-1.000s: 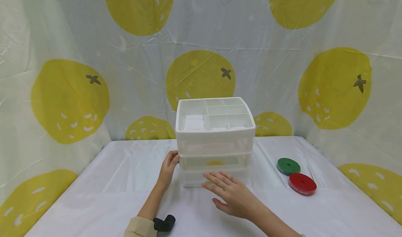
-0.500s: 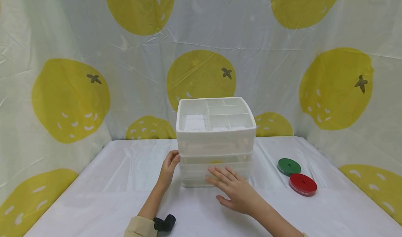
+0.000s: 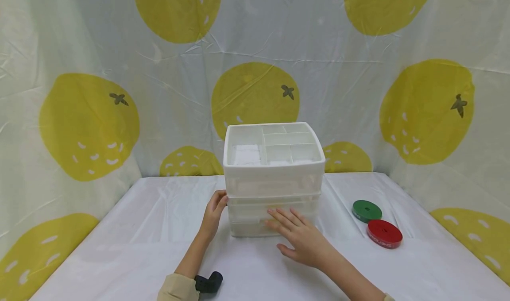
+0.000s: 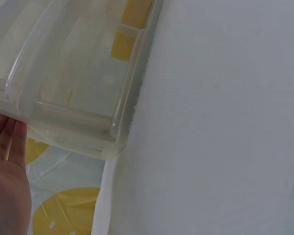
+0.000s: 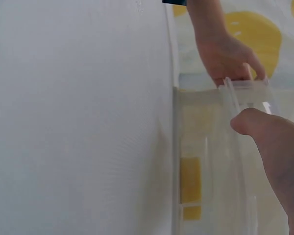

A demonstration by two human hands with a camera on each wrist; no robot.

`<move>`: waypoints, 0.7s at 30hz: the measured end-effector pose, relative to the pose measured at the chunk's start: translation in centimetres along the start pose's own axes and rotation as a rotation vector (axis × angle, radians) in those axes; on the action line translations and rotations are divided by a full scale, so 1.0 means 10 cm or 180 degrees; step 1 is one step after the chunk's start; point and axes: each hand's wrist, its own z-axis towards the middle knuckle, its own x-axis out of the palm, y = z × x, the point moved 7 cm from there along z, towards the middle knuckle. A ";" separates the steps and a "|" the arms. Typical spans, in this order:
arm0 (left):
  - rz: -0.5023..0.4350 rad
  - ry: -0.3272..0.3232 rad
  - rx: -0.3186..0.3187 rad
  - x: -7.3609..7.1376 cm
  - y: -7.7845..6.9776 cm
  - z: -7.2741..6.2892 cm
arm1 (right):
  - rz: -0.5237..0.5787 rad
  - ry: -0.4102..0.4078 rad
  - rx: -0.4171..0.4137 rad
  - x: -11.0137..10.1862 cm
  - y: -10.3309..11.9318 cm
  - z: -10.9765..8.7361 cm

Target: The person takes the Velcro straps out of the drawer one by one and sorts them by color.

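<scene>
A translucent white drawer organizer [image 3: 275,180] stands mid-table, its top tray divided into several compartments. My left hand [image 3: 213,212] rests its fingers against the organizer's left side, thumb near the front corner; in the left wrist view the hand [image 4: 10,181] has its fingers extended along the wall. With fingers outstretched, my right hand [image 3: 300,239] presses on the front of a lower drawer [image 3: 249,213]. In the right wrist view only the thumb side of the right hand [image 5: 277,147] shows, over the clear plastic; its other fingers are hidden there.
To the right of the organizer lie a green ribbon roll [image 3: 366,211] and a red ribbon roll [image 3: 384,233], side by side. A white cloth [image 3: 131,256] covers the table. Behind hangs a lemon-print curtain [image 3: 334,102].
The right hand has moved slightly forward, pushing the lower drawer inward; the gap above its front has narrowed. The left hand keeps its place on the organizer's side.
</scene>
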 end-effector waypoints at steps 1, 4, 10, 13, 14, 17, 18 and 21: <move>-0.0005 0.0009 0.0016 0.01 -0.04 -0.01 | 0.0008 0.0016 0.0027 0.01 -0.01 0.00; -0.0013 0.0011 0.0022 0.02 -0.13 -0.04 | 0.0005 0.0066 0.0098 0.03 -0.05 -0.02; 0.0049 -0.0007 -0.0047 0.00 0.00 0.00 | -0.0024 0.0116 0.0164 0.07 -0.10 -0.04; 0.0113 -0.0022 -0.0063 -0.01 0.09 0.02 | -0.0009 0.0151 0.0201 0.08 -0.12 -0.04; 0.0121 -0.0021 -0.0060 -0.02 0.10 0.03 | -0.0006 0.0156 0.0211 0.08 -0.12 -0.04; 0.0147 0.0000 -0.0039 -0.01 0.10 0.04 | 0.0001 0.0159 0.0234 0.08 -0.13 -0.04; 0.0142 0.0018 -0.0038 -0.01 0.10 0.04 | 0.0000 0.0151 0.0242 0.08 -0.13 -0.04; 0.0106 0.0060 -0.0049 0.00 0.10 0.03 | -0.0012 0.0112 0.0255 0.07 -0.14 -0.05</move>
